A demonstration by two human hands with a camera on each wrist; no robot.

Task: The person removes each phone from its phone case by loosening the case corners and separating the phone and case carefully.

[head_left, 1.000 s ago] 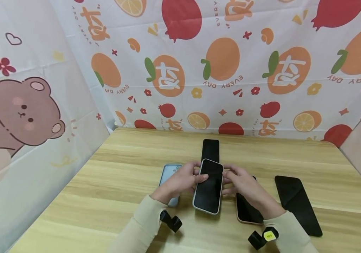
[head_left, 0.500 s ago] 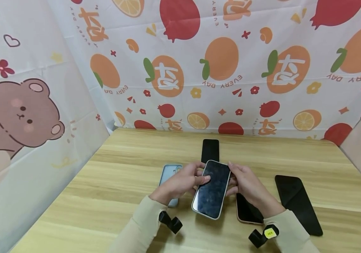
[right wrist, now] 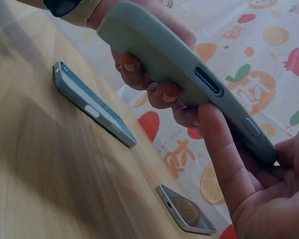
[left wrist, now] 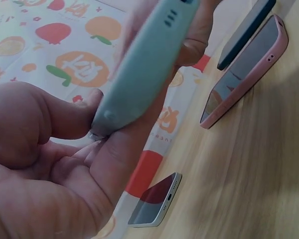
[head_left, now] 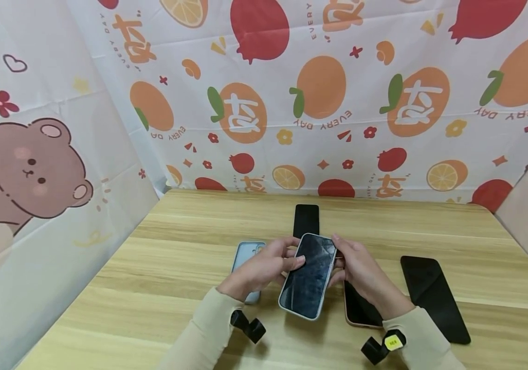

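A smartphone (head_left: 307, 282) in a pale blue-green case is held up over the table, dark screen upward, with reflections on the glass. My left hand (head_left: 270, 264) grips its left side, thumb on the screen and fingers behind; the right wrist view shows those fingertips curled under the case back (right wrist: 159, 59). At the top right corner, my right hand (head_left: 361, 270) pinches the phone with its thumb, fingers along the side and back. Left of it, partly hidden by my left hand, lies a light blue phone case (head_left: 245, 253), hollow side up.
Beyond the held phone lies another dark-screened phone (head_left: 306, 220). Under my right forearm is a phone in a pink case (head_left: 361, 311), and farther right a larger black phone (head_left: 435, 298). A fruit-print cloth (head_left: 321, 149) hangs behind the wooden table (head_left: 162, 288).
The phone has tilted, its top swinging right and its screen now catching reflections. My right thumb has come onto the top right corner. My left hand keeps its grip.
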